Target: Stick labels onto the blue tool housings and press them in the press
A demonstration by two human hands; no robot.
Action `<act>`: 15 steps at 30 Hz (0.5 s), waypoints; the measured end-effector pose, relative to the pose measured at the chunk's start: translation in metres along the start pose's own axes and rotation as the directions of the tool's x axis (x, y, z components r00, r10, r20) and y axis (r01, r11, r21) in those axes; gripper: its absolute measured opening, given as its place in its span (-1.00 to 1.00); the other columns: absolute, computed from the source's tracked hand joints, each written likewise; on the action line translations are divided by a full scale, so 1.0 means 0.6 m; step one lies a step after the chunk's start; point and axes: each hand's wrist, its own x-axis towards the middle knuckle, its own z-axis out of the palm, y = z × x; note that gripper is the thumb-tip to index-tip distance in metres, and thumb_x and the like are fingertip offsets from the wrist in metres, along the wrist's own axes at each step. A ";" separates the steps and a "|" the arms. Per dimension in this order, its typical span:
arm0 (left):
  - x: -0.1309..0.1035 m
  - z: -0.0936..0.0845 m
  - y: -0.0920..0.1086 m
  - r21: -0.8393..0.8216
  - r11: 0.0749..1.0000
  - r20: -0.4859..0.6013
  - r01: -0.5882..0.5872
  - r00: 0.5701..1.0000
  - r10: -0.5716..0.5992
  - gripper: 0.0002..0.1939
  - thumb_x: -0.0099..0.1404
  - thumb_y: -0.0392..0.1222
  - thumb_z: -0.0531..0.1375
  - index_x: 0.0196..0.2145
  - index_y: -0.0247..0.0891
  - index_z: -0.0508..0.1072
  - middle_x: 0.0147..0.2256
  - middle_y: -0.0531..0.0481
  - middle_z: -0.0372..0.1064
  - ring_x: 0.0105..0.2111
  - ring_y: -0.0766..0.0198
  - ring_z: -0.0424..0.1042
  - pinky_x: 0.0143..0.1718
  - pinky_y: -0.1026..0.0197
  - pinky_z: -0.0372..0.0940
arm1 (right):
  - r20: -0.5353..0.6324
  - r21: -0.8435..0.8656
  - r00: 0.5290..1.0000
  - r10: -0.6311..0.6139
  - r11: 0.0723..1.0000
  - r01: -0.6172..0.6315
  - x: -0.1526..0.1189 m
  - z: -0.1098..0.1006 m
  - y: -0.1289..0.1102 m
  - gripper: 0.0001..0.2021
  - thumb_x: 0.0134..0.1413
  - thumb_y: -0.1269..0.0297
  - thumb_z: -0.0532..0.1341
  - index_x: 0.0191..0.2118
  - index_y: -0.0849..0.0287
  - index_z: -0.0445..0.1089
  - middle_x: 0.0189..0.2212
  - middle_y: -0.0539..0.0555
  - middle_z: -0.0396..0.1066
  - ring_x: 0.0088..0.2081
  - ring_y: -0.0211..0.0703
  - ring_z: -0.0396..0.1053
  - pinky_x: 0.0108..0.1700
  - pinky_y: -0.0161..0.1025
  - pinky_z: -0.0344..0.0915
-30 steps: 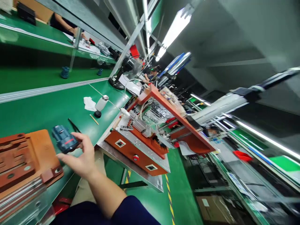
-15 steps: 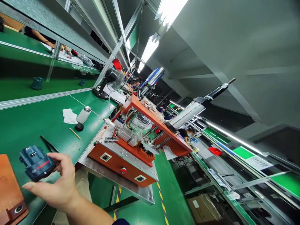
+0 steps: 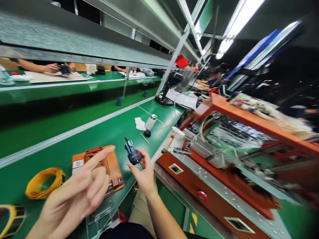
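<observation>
My right hand (image 3: 145, 171) grips a dark blue battery pack (image 3: 134, 154) with a red stripe between thumb and fingers, above the green bench. A thin dark tool tip shows behind the pack. Nearer the camera, my left hand (image 3: 77, 196) is raised with its index finger stretched out and the others bent. Nothing shows in it. Past that hand lies an orange fixture (image 3: 116, 166) with a white label, partly covered by the fingers. Below it is a clear plastic piece (image 3: 103, 212), partly hidden by my left hand.
An orange machine (image 3: 184, 179) with a red button stands at right. On the bench are a white bottle (image 3: 150, 122), a black cap (image 3: 147, 133), white tissue (image 3: 140, 123), a small stick (image 3: 144, 138), a yellow coil (image 3: 35, 189) and a tape roll (image 3: 11, 215). Co-workers' hands (image 3: 52, 68) show beyond.
The view has swung left and down, so the bench things and machine sit farther right. My left hand has come into view. My right hand still holds the battery pack, now farther from the camera.
</observation>
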 end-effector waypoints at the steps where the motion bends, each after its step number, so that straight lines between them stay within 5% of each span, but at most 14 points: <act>1: 0.002 0.004 0.004 0.004 1.000 -0.015 0.017 1.000 -0.017 -0.26 0.31 -0.28 0.30 0.38 -0.17 0.18 -0.48 0.04 0.31 -0.52 0.31 0.31 -0.61 0.35 0.30 | 0.001 0.004 1.000 -0.005 1.000 0.005 0.000 -0.002 0.001 -0.46 -0.04 0.28 0.42 0.11 0.14 0.37 -0.03 0.18 0.49 -0.17 -0.09 0.53 -0.13 -0.17 0.50; 7: 0.022 0.024 -0.002 0.023 0.998 -0.007 0.065 0.998 -0.065 -0.11 0.26 -0.29 0.32 0.44 -0.22 0.03 -0.51 0.06 0.24 -0.54 0.35 0.23 -0.66 0.42 0.21 | -0.002 0.007 1.000 -0.024 1.000 0.024 -0.004 -0.016 0.000 -0.47 0.00 0.24 0.42 0.12 0.13 0.36 -0.05 0.17 0.49 -0.18 -0.11 0.52 -0.15 -0.17 0.50; 15: 0.034 0.029 -0.022 0.116 0.986 -0.101 0.121 0.989 -0.110 -0.34 0.26 -0.28 0.34 0.29 -0.11 0.35 -0.42 0.02 0.29 -0.42 0.33 0.31 -0.56 0.43 0.26 | 0.007 0.191 0.999 0.039 0.981 -0.040 -0.001 -0.020 -0.012 -0.45 0.01 0.07 0.43 0.10 0.08 0.31 -0.06 0.14 0.45 -0.16 -0.10 0.50 -0.12 -0.14 0.49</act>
